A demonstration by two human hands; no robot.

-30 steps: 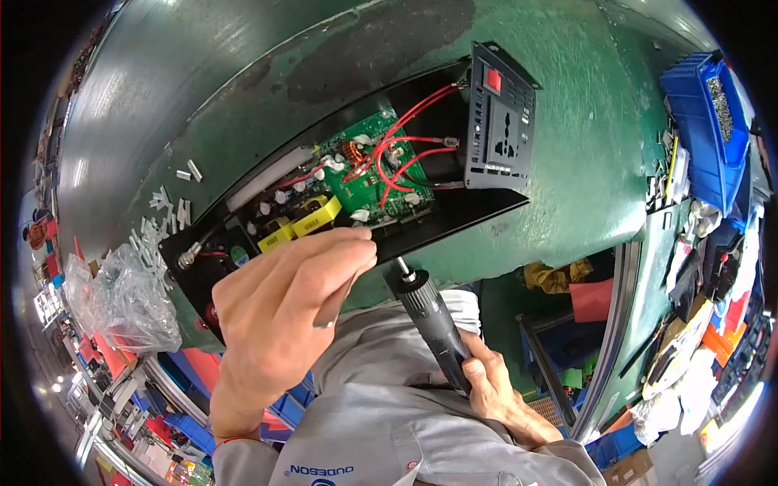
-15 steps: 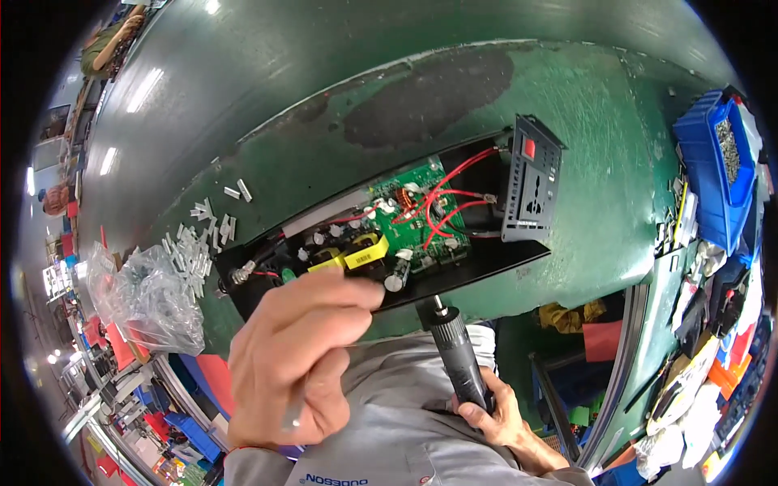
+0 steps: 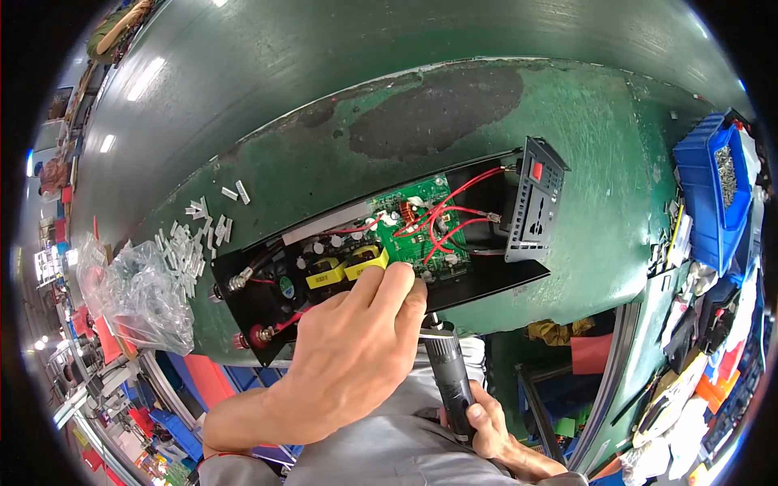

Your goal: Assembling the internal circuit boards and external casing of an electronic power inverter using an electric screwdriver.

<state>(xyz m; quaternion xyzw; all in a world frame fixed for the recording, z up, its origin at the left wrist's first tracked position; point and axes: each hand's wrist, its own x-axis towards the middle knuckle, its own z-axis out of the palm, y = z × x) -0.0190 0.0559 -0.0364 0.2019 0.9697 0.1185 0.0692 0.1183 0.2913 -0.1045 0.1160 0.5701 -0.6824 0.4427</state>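
Observation:
An open black metal case (image 3: pixel 506 283) lies slantwise on the bench, with a green circuit board (image 3: pixel 413 231), yellow-wrapped transformers (image 3: pixel 366 263) and red wires in it. My left hand (image 3: pixel 356 348) is closed over the case's near wall, its fingers bent down beside the board. Its fingertips and thumb are hidden, so what they pinch cannot be made out. A thin pale strip (image 3: pixel 436 333) shows just past that hand, at the head of a black electric screwdriver (image 3: pixel 450 381). My right hand (image 3: pixel 489 421) grips the screwdriver's lower body, its bit pointing up toward the near wall.
The case's end panel (image 3: pixel 536 198), with a red switch, stands upright at the right. Loose pale bars (image 3: pixel 185 251) and a clear plastic bag (image 3: pixel 150 296) lie at the left. A blue bin (image 3: pixel 713 194) of small metal parts stands at the far right.
My left hand has moved right and down onto the case's near wall, fingers now turned downward. The screwdriver, in my right hand, has shifted slightly toward me.

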